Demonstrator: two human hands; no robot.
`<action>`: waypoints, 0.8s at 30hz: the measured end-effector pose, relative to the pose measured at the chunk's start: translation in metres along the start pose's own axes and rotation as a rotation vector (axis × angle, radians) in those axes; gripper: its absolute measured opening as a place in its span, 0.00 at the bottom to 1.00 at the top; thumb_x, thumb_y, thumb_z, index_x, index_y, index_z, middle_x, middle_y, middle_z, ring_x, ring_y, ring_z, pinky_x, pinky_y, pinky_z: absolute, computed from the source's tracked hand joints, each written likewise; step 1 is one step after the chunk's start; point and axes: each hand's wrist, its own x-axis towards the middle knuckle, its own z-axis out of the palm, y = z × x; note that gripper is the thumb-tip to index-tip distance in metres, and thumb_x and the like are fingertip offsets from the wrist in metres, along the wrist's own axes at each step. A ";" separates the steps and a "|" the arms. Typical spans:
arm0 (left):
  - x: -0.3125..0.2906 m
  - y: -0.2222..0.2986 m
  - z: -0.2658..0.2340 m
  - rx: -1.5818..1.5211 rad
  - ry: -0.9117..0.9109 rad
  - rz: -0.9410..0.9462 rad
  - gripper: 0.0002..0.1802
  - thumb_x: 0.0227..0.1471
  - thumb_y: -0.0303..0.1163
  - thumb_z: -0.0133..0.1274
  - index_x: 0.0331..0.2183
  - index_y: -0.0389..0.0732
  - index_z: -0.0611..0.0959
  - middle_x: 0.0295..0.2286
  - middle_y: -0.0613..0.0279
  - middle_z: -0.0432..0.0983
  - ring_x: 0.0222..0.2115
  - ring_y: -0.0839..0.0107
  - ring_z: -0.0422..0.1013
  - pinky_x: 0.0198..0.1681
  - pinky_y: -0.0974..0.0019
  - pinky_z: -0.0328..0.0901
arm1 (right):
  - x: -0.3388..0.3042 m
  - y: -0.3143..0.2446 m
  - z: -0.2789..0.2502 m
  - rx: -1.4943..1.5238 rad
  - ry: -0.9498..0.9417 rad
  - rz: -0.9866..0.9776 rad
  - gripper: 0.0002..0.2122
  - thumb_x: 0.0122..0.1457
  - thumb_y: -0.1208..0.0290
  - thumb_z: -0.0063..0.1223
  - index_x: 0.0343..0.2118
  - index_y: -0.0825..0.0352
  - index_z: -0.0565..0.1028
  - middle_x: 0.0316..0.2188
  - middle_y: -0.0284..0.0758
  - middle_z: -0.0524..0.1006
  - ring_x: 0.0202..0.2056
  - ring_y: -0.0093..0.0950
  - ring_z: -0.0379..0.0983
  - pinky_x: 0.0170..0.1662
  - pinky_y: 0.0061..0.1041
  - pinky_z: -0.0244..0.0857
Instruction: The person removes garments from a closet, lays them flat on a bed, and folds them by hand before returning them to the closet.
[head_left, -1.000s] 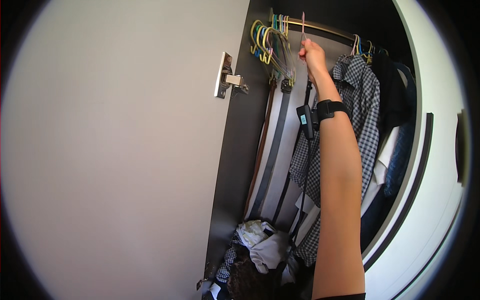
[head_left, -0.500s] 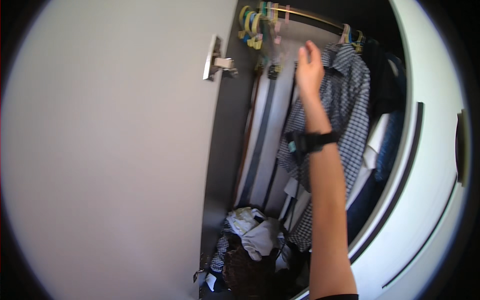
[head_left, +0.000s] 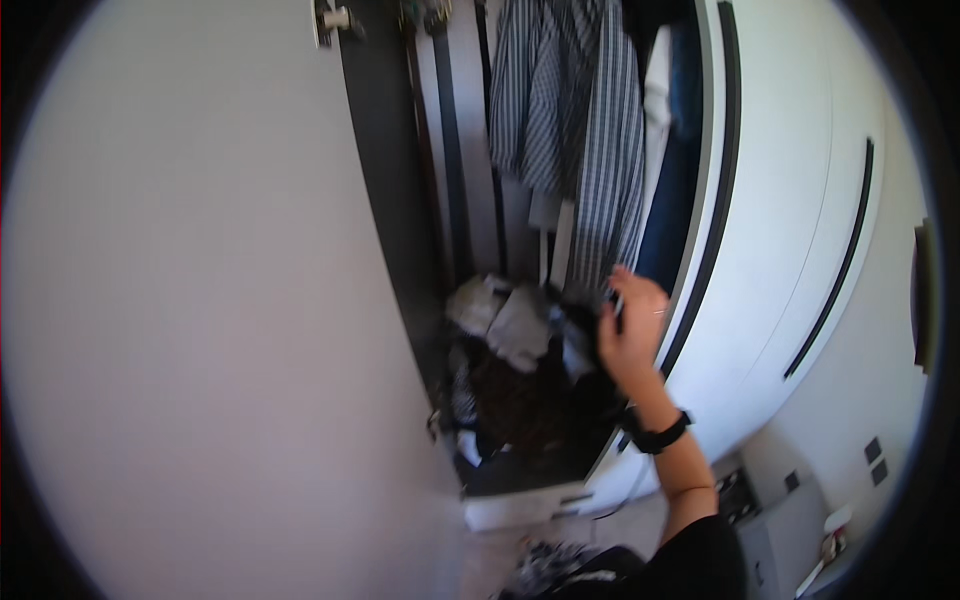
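Note:
My right hand [head_left: 635,325] is in front of the open wardrobe, near its right edge, with a black band [head_left: 660,435] on the wrist. The fingers are curled and blurred, with a gap to the thumb; I make out nothing held. Behind and above it hangs a dark-and-white checked shirt [head_left: 610,130], its lower part close to my fingertips. Left of the hand, a heap of crumpled clothes lies on the wardrobe floor, with a pale garment [head_left: 520,330] on top and a dark brown one [head_left: 515,400] in front. My left hand is out of view.
A large pale door [head_left: 220,300] stands open on the left, its metal hinge [head_left: 335,20] at the top. White doors [head_left: 775,200] with long dark handles curve along the right. At lower right is a grey piece of furniture [head_left: 785,540]. Patterned cloth [head_left: 550,565] lies low at the front.
My right hand has come down from beside the shirt's collar to near its lower part. The view has tilted downward, so the hanging rail and hangers have left the picture and the room floor shows.

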 end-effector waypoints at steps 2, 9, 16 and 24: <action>-0.003 -0.011 -0.004 -0.018 -0.053 -0.008 0.14 0.43 0.20 0.42 0.37 0.28 0.66 0.33 0.52 0.68 0.35 0.68 0.64 0.38 0.70 0.59 | -0.031 0.010 -0.031 -0.236 -0.043 0.089 0.17 0.37 0.82 0.46 0.35 0.70 0.66 0.41 0.44 0.65 0.43 0.38 0.59 0.45 0.34 0.49; -0.026 -0.002 -0.043 0.135 -0.133 -0.047 0.14 0.44 0.20 0.41 0.37 0.28 0.65 0.34 0.54 0.67 0.35 0.69 0.63 0.38 0.70 0.59 | -0.070 0.040 -0.059 -0.211 -0.080 0.322 0.22 0.40 0.81 0.50 0.41 0.71 0.60 0.42 0.46 0.60 0.45 0.41 0.55 0.48 0.32 0.49; -0.031 0.009 -0.047 0.226 -0.196 -0.101 0.14 0.46 0.20 0.41 0.38 0.28 0.64 0.35 0.55 0.65 0.35 0.70 0.63 0.38 0.70 0.58 | -0.092 0.036 -0.063 0.065 -0.235 0.515 0.27 0.39 0.82 0.48 0.46 0.73 0.55 0.43 0.48 0.58 0.44 0.40 0.56 0.47 0.30 0.51; -0.071 0.082 -0.001 0.322 0.264 0.322 0.12 0.43 0.19 0.39 0.36 0.33 0.66 0.36 0.56 0.62 0.36 0.67 0.60 0.41 0.68 0.55 | -0.128 0.045 -0.102 0.319 -0.618 0.336 0.27 0.40 0.84 0.45 0.48 0.69 0.57 0.52 0.48 0.46 0.48 0.42 0.55 0.47 0.31 0.51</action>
